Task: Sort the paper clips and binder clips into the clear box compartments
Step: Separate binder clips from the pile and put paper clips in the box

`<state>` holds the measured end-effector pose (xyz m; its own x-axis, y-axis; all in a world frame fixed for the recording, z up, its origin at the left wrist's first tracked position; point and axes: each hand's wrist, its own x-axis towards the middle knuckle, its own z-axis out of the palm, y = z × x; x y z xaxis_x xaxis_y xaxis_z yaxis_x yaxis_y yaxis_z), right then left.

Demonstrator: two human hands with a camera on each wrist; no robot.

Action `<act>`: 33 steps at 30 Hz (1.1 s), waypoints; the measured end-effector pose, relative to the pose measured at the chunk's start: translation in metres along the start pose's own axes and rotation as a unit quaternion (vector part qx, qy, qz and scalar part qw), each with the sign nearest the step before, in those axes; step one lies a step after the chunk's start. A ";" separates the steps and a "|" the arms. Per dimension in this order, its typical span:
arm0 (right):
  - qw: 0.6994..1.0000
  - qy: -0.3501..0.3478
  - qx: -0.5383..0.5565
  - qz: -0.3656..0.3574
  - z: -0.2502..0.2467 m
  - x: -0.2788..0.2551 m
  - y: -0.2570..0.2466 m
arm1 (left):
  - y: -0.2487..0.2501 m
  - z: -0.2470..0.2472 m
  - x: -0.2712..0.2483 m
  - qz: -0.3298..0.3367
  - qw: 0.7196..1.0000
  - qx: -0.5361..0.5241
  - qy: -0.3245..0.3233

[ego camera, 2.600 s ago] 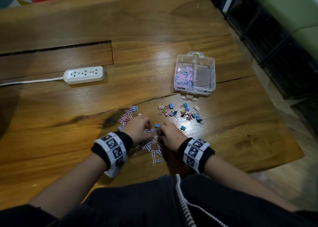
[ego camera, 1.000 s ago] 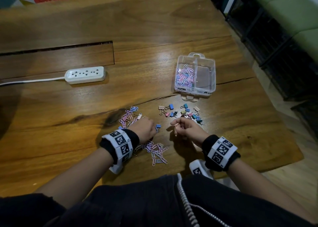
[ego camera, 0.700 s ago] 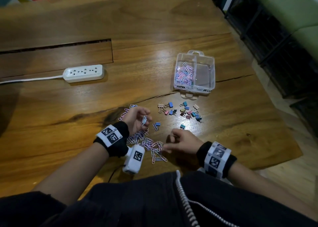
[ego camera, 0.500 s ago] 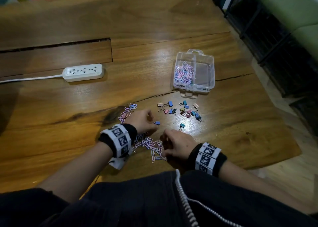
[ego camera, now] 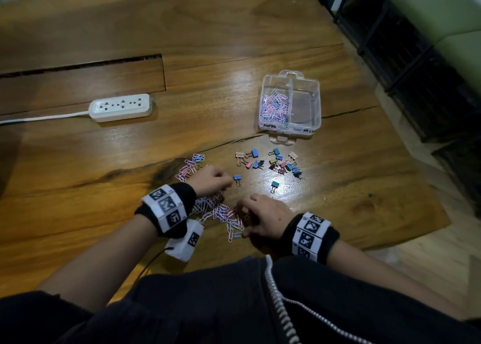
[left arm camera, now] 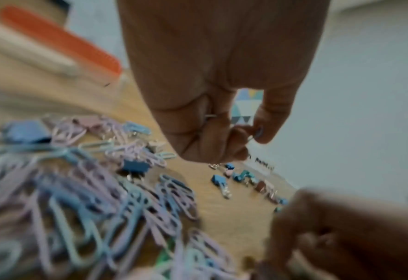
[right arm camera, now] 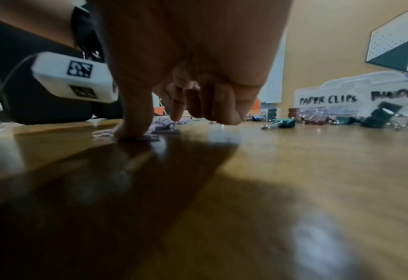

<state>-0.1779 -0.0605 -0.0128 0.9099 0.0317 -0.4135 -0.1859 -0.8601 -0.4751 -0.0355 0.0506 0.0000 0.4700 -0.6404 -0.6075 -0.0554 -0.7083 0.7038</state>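
Note:
A clear two-compartment box (ego camera: pixel 289 130) stands at the far right; its left compartment holds pastel paper clips (ego camera: pixel 274 108), and its right one looks bare. Loose binder clips (ego camera: pixel 276 162) lie in front of it. A paper clip pile (ego camera: pixel 221 212) lies between my hands. My left hand (ego camera: pixel 226 183) hovers beside a blue binder clip (ego camera: pixel 236 178), its curled fingers (left arm camera: pixel 222 136) pinching small paper clips. My right hand (ego camera: pixel 243 220) rests on the pile with its fingers curled, and the thumb (right arm camera: pixel 126 130) presses clips on the table. Whether it holds any is hidden.
A white power strip (ego camera: pixel 121 107) with its cord lies at the far left. A long slot (ego camera: pixel 83 65) cuts the wooden table behind it. More paper clips (ego camera: pixel 188 167) lie left of my left hand. The table's right edge (ego camera: pixel 442 221) is close by.
My right hand, raised near the binder clips a second ago, has come back down onto the pile. My left hand lifted with clips, then lowered again beside the blue binder clip.

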 end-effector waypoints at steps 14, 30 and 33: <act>0.987 0.096 0.082 0.102 -0.017 0.009 0.023 | -0.016 0.030 -0.029 0.085 0.883 0.460 -0.030; 0.773 -0.041 0.613 0.158 -0.016 0.001 0.020 | -0.007 0.014 -0.014 0.001 0.979 -0.190 -0.075; 0.790 -0.050 0.590 0.158 -0.018 0.001 0.011 | -0.006 0.009 -0.017 -0.019 0.930 -0.354 -0.093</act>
<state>-0.1724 -0.0794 -0.0041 0.7259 0.0013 -0.6878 -0.6681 0.2389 -0.7047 -0.0511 0.0630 0.0027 0.2954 -0.7058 -0.6439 0.5833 -0.4005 0.7066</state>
